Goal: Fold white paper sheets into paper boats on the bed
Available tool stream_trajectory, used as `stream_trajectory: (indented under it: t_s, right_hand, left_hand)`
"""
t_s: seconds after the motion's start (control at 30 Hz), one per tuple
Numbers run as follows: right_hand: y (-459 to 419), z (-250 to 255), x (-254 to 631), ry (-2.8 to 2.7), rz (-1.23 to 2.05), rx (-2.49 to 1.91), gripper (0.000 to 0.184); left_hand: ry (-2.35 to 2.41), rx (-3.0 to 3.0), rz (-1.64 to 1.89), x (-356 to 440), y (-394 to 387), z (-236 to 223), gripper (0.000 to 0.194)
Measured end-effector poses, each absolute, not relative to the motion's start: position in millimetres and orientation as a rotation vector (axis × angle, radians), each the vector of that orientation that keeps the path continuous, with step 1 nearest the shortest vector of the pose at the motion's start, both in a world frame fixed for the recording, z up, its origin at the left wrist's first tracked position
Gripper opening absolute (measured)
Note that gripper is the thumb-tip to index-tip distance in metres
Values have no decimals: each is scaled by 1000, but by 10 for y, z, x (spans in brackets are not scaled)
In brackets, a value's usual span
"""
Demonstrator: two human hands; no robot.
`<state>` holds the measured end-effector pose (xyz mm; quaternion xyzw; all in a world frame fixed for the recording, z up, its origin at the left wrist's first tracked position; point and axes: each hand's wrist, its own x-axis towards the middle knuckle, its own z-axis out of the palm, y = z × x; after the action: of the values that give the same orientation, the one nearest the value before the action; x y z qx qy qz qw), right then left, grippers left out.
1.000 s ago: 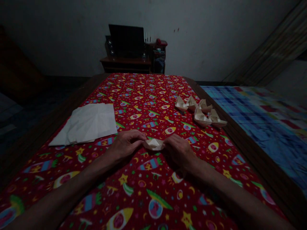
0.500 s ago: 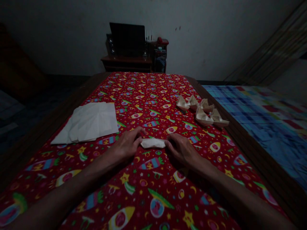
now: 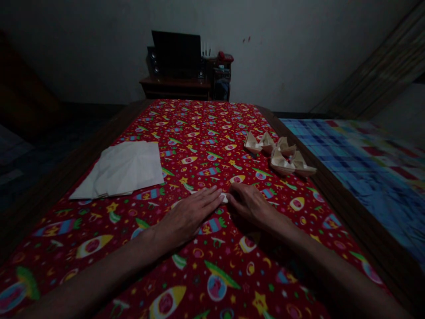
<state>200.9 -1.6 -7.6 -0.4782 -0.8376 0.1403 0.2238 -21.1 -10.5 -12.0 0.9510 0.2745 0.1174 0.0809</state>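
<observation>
A small folded piece of white paper [image 3: 225,198] lies on the red patterned cloth [image 3: 212,137], mostly covered by my hands. My left hand [image 3: 195,208] rests flat over it, its fingers stretched out and pointing right. At the paper's right end, my right hand [image 3: 247,201] has its fingers curled and pinches the edge. Several folded paper boats [image 3: 282,165] stand grouped on the cloth beyond my right hand. Beyond my left hand lies a fanned stack of white paper sheets [image 3: 129,168].
Dark wooden edging [image 3: 361,221] runs along both sides of the cloth. Across the room, a black monitor [image 3: 177,53] with speakers stands on a brown desk [image 3: 174,85]. To the right spreads a blue checked sheet [image 3: 328,155].
My left hand has gone from pinching the paper's left end to lying flat across it. My right hand stays at the right end.
</observation>
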Motion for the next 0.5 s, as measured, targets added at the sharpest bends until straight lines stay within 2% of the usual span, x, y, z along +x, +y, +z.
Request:
stream_trajectory:
  t_s: [0.1,0.3,0.43,0.5]
  right_hand:
    - [-12,-100,2018,-2303,389,-1292,13]
    - [-2,-137,2036,-2291,310,-1344,11]
    - [-71,-95,1993,-2306,-6,-1364,8]
    - [-135,-76,1952,-2371,-140,-1224,13]
  left_hand:
    - [842,2829,356,-230,-112,-183,73]
    - [846,2852,313,-265,-99,-169,63]
    - [908,2865,296,-254,-155,-190,67]
    - [928,2871,303,-249,-182,-214,69]
